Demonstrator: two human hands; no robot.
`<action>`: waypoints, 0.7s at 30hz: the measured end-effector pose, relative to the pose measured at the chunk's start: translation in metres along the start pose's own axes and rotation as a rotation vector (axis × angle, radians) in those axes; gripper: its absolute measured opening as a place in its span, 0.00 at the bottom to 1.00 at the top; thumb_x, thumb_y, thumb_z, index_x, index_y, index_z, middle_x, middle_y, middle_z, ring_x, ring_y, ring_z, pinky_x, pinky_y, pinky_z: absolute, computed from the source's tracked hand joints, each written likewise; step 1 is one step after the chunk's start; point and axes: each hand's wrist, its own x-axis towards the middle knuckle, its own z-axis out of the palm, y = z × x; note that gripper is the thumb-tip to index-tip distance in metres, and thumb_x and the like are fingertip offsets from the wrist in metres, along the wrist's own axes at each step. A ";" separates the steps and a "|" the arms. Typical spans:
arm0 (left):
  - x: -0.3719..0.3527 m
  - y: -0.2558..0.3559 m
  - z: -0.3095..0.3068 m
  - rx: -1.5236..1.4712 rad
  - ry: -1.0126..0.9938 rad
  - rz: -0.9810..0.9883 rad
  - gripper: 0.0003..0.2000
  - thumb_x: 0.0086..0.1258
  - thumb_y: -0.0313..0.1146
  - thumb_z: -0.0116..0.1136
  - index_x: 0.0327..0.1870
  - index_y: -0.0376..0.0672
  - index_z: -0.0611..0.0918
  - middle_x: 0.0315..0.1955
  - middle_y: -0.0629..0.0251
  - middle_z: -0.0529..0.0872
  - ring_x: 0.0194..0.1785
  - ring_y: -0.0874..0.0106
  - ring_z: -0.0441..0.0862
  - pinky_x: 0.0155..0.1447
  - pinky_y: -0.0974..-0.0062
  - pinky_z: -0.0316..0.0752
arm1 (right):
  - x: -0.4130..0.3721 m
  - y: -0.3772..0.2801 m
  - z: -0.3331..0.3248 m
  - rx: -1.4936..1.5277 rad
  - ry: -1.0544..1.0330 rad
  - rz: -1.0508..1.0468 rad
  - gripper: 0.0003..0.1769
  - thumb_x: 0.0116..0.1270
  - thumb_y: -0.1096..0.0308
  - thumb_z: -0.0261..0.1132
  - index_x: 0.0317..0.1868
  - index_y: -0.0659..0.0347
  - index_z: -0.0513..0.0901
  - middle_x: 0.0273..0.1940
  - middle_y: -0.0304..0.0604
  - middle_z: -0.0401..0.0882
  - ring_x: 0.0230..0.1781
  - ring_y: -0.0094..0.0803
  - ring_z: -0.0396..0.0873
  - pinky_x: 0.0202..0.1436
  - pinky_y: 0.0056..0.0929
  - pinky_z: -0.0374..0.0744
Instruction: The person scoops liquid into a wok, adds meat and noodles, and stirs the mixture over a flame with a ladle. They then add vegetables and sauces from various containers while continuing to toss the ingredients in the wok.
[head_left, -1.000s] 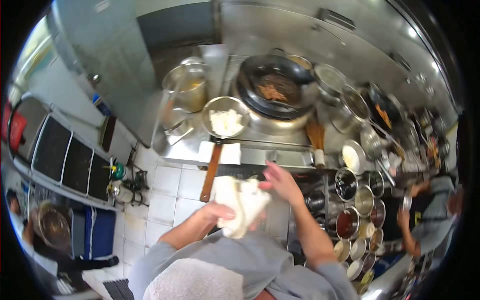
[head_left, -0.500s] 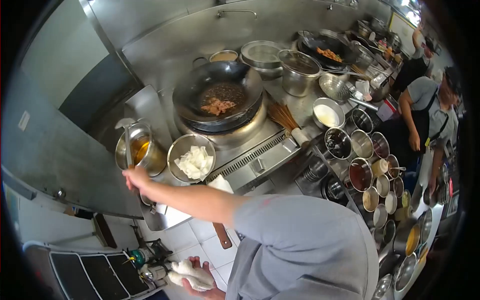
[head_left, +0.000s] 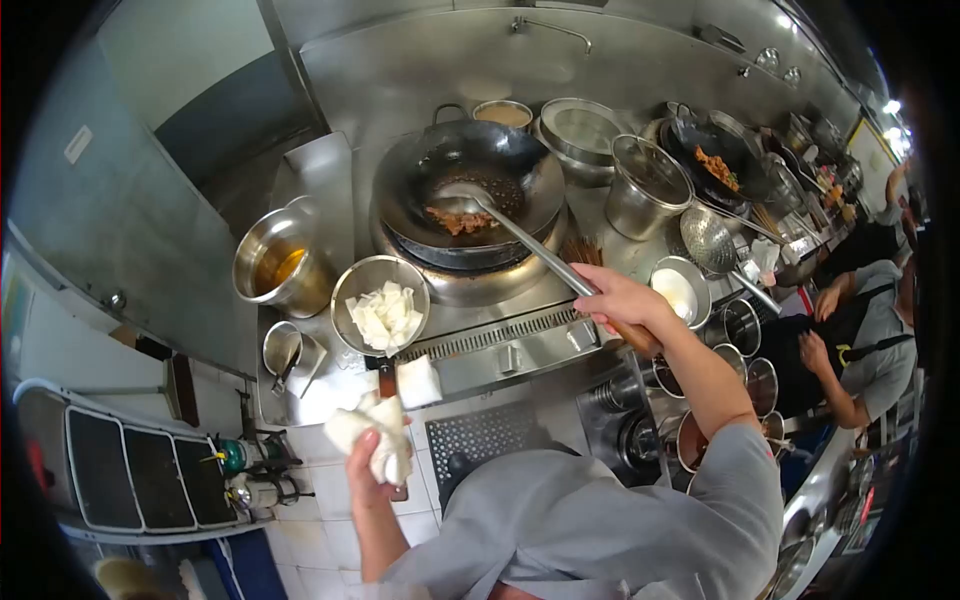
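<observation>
My right hand [head_left: 622, 302] is closed round the wooden-ended handle of a long metal ladle [head_left: 535, 245]. The ladle's bowl rests inside a large black wok [head_left: 410, 190], against a small heap of browned minced meat [head_left: 465, 220]. In my left hand [head_left: 372, 465] is a bunched white cloth [head_left: 365, 432]. That cloth overlaps the wooden handle of a round metal strainer [head_left: 424, 318], which holds white sliced pieces [head_left: 384, 318]. A folded white cloth [head_left: 419, 381] lies beside the handle at the counter edge.
Left of the wok stands a metal pot of amber liquid [head_left: 285, 265], with a small metal cup [head_left: 285, 345] before it. A lidded pot [head_left: 648, 190], a perforated skimmer [head_left: 708, 240] and a bowl of white contents [head_left: 680, 290] are to the right. Another person [head_left: 870, 310] stands far right.
My right hand has swung from the amber-liquid pot to the right, bringing the ladle into the wok. My left hand has risen with its cloth to the strainer's handle. The view has shifted.
</observation>
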 end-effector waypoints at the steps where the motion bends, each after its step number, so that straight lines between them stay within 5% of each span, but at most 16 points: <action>1: 0.008 -0.024 -0.006 -0.076 0.045 -0.144 0.32 0.62 0.41 0.57 0.66 0.37 0.63 0.44 0.46 0.81 0.31 0.64 0.82 0.34 0.69 0.80 | 0.016 0.025 -0.011 0.042 -0.023 0.005 0.34 0.63 0.76 0.57 0.70 0.58 0.60 0.22 0.33 0.66 0.15 0.19 0.66 0.15 0.21 0.68; 5: 0.012 -0.066 0.067 0.065 -0.053 -0.080 0.30 0.64 0.43 0.56 0.64 0.39 0.65 0.43 0.47 0.81 0.32 0.63 0.82 0.34 0.69 0.79 | 0.082 0.062 -0.026 0.104 0.097 -0.096 0.31 0.63 0.75 0.58 0.68 0.60 0.62 0.22 0.34 0.66 0.15 0.20 0.66 0.15 0.22 0.69; 13: -0.038 -0.081 0.035 -0.060 0.223 -0.036 0.25 0.68 0.42 0.50 0.63 0.42 0.67 0.39 0.49 0.81 0.32 0.62 0.81 0.29 0.70 0.78 | 0.027 0.063 -0.043 0.523 -0.086 -0.048 0.22 0.64 0.74 0.58 0.60 0.64 0.69 0.23 0.33 0.67 0.15 0.19 0.67 0.14 0.21 0.69; 17: -0.056 -0.082 0.023 -0.047 0.219 -0.133 0.23 0.68 0.43 0.50 0.63 0.45 0.67 0.40 0.50 0.81 0.32 0.62 0.81 0.26 0.72 0.77 | 0.085 0.066 -0.011 0.143 0.164 -0.190 0.15 0.64 0.73 0.60 0.51 0.66 0.72 0.22 0.37 0.70 0.16 0.22 0.70 0.15 0.24 0.71; 21: -0.070 -0.070 0.013 -0.101 0.148 -0.152 0.24 0.69 0.46 0.47 0.63 0.46 0.67 0.41 0.47 0.80 0.33 0.60 0.81 0.22 0.72 0.78 | 0.134 0.050 -0.006 0.089 0.230 -0.169 0.14 0.63 0.74 0.60 0.49 0.66 0.71 0.20 0.35 0.68 0.16 0.22 0.69 0.16 0.25 0.70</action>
